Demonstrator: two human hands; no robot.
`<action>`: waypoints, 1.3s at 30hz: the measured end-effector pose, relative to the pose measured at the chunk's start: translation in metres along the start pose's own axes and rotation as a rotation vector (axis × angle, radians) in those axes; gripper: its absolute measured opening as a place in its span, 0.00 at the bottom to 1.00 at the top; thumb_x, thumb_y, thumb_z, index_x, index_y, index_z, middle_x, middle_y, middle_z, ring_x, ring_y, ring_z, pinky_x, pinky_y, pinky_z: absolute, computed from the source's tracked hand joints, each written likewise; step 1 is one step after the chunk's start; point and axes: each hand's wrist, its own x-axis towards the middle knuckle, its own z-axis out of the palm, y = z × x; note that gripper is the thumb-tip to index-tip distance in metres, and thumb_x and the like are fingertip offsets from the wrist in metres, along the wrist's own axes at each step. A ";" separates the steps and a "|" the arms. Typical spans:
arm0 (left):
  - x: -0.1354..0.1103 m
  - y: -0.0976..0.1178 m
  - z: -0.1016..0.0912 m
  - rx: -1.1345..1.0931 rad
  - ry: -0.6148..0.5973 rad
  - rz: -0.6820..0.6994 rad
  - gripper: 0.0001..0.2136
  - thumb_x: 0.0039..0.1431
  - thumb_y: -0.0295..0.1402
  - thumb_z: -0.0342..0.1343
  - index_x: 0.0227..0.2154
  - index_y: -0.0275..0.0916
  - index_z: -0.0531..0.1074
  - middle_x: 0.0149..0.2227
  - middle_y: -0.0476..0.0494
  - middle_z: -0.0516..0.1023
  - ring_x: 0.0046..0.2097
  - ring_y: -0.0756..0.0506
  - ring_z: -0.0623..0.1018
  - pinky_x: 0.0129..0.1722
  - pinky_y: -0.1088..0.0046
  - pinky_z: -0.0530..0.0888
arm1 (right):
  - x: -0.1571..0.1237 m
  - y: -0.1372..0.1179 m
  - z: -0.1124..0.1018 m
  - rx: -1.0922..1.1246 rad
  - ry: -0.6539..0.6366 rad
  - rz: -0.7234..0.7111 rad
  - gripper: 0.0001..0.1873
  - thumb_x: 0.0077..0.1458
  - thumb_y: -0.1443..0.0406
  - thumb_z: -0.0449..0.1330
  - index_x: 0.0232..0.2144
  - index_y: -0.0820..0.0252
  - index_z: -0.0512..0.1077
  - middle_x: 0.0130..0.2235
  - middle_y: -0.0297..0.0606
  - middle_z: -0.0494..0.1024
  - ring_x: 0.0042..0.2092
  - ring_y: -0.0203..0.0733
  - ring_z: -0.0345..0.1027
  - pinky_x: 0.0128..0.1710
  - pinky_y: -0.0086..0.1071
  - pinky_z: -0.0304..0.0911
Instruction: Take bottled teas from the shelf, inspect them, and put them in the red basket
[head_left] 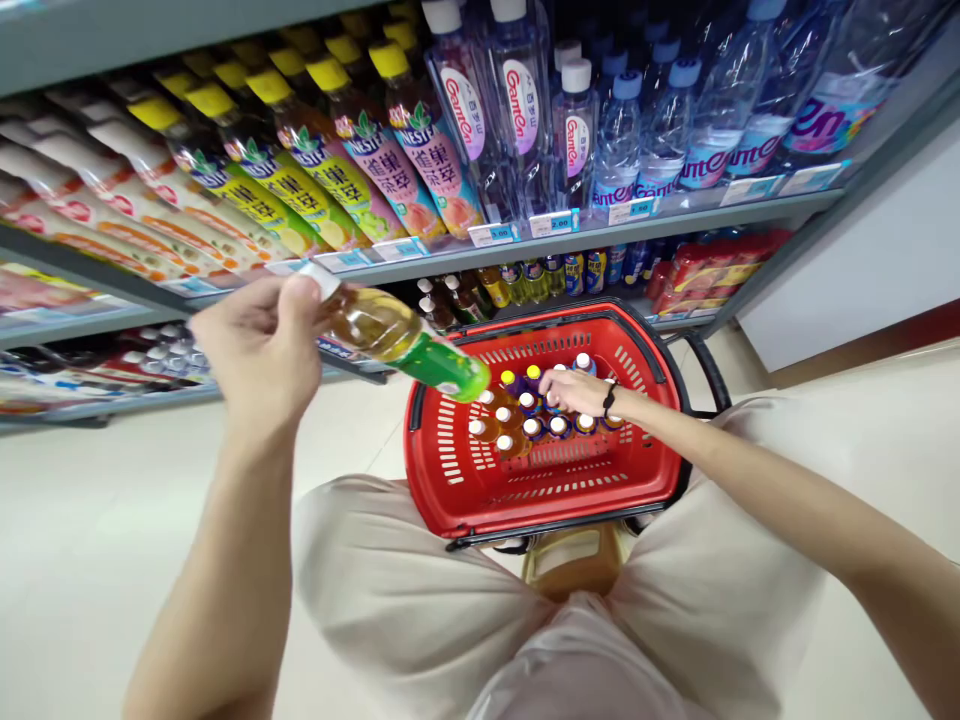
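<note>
White was the cap (322, 281) pinched in my left hand (259, 345), thumb against fingers; its bottle (375, 325) slanted down to the right, the green-labelled lower end over the left part of the red basket (457, 502) in my head view. My right hand (570, 391) reached among the capped bottles (504, 416) standing in that basket, fingers close together; I couldn't tell whether they gripped any. A black band (608, 398) circled that wrist. The basket sat between 2 knees. Beyond it, tea bottles (360, 158) and water bottles (670, 125) lined a shelf (675, 221).
</note>
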 end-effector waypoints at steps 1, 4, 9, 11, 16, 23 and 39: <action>-0.004 -0.003 0.014 -0.129 -0.021 -0.078 0.21 0.54 0.48 0.70 0.21 0.36 0.72 0.20 0.53 0.68 0.22 0.55 0.65 0.24 0.80 0.65 | 0.000 -0.004 0.002 0.164 0.004 -0.034 0.31 0.76 0.65 0.28 0.63 0.69 0.65 0.57 0.55 0.79 0.55 0.48 0.78 0.50 0.34 0.76; -0.026 -0.021 0.059 -0.362 -0.144 -0.408 0.27 0.51 0.53 0.73 0.18 0.37 0.66 0.18 0.53 0.67 0.19 0.56 0.63 0.20 0.80 0.64 | -0.003 -0.013 0.008 0.840 -0.082 -0.117 0.43 0.73 0.51 0.18 0.60 0.65 0.64 0.52 0.54 0.82 0.46 0.47 0.80 0.43 0.39 0.78; -0.072 -0.045 0.101 -0.551 -0.385 -0.699 0.24 0.59 0.56 0.68 0.32 0.35 0.79 0.32 0.41 0.83 0.34 0.46 0.82 0.40 0.70 0.80 | -0.012 -0.013 0.023 1.296 -0.159 0.085 0.45 0.70 0.39 0.29 0.49 0.65 0.73 0.35 0.47 0.83 0.30 0.43 0.75 0.31 0.32 0.73; -0.084 -0.047 0.099 -0.621 -0.480 -0.732 0.27 0.55 0.57 0.70 0.37 0.34 0.82 0.41 0.36 0.86 0.43 0.41 0.85 0.48 0.65 0.80 | -0.014 -0.011 0.029 1.311 -0.166 0.145 0.45 0.70 0.40 0.28 0.48 0.65 0.74 0.35 0.48 0.83 0.29 0.43 0.75 0.30 0.31 0.72; -0.100 -0.034 0.079 -0.818 -0.563 -0.772 0.26 0.57 0.43 0.74 0.57 0.41 0.80 0.65 0.35 0.76 0.63 0.35 0.78 0.64 0.57 0.71 | -0.018 -0.009 0.036 1.183 -0.220 0.155 0.54 0.67 0.39 0.21 0.49 0.68 0.76 0.39 0.55 0.84 0.36 0.48 0.79 0.35 0.34 0.75; -0.098 -0.019 0.066 -0.954 -0.686 -0.729 0.35 0.59 0.33 0.72 0.68 0.49 0.70 0.69 0.38 0.72 0.68 0.34 0.74 0.68 0.53 0.68 | -0.016 -0.016 0.032 1.094 -0.267 0.105 0.61 0.63 0.40 0.13 0.49 0.69 0.77 0.36 0.57 0.83 0.40 0.53 0.80 0.40 0.39 0.76; -0.092 -0.025 0.057 -0.985 -0.733 -0.728 0.32 0.60 0.37 0.71 0.67 0.45 0.72 0.66 0.34 0.75 0.68 0.31 0.73 0.65 0.53 0.73 | -0.022 -0.011 0.053 1.205 -0.349 -0.137 0.35 0.73 0.44 0.41 0.64 0.61 0.66 0.52 0.54 0.81 0.50 0.53 0.78 0.44 0.45 0.77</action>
